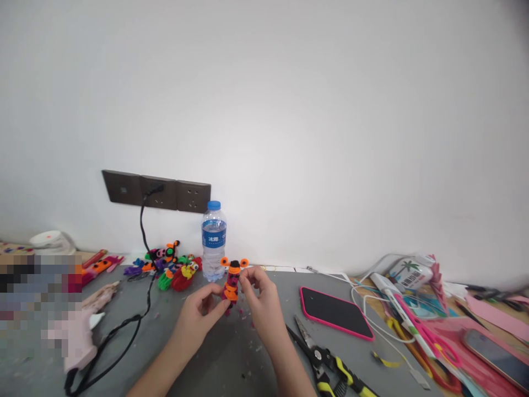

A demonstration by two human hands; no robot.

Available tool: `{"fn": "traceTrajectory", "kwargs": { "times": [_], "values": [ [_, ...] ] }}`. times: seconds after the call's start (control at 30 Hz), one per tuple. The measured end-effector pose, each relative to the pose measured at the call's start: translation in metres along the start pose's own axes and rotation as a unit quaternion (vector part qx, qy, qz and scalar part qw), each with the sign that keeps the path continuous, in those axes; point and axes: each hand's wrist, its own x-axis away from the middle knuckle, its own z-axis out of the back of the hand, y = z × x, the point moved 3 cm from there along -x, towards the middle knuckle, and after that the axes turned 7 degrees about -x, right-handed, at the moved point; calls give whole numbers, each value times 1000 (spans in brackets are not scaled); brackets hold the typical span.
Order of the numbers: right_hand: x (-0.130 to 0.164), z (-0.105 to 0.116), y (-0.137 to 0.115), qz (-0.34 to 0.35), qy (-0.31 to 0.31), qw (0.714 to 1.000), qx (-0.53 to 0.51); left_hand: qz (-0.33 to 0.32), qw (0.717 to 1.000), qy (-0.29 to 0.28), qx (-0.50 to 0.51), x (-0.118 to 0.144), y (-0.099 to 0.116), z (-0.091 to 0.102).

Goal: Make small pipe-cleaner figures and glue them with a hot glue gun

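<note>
A small pipe-cleaner figure (232,286) in orange, dark purple and pink, with round orange ears, stands upright between my hands. My left hand (204,309) pinches its lower part between thumb and fingers. Around the figure's upper right side, the thumb and fingers of my right hand (260,292) are pressed together; whether they hold a part of it is too small to make out. Both hands are just above the grey mat (223,364). Behind them is a water bottle (214,242) with a blue cap.
Several colourful pipe-cleaner figures (179,275) lie at the left back. A pink glue gun (78,336) with a black cord (140,320) is at the left. Yellow-black pliers (318,355), a pink-cased phone (336,312), white cables (367,309) and scissors (438,369) lie at the right. A wall closes off the back.
</note>
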Motion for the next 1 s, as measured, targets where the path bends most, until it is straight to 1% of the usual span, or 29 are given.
{"fn": "traceTrajectory", "kwargs": {
  "times": [0.17, 0.37, 0.53, 0.7, 0.87, 1.0],
  "values": [
    [0, -1, 0, -8, -7, 1000, -4, -6, 1000, -3, 5, 1, -1, 0],
    [-1, -1, 1, -9, 0, 1000, -6, 1, 1000, -12, 1, 1, -2, -1],
    [-1, -1, 1, -2, 1, 1000, -2, 7, 1000, -2, 5, 0, 1, 0],
    [-1, -1, 4, 0, 0, 1000, -7, 2, 1000, -3, 10, 0, 4, 1],
    [-1, -1, 3, 0, -1, 1000, 0, -8, 1000, 7, 9, 1, 0, 0],
    [-1, -1, 2, -6, -4, 1000, 1, -9, 1000, 4, 9, 1, -1, 0]
  ]
}}
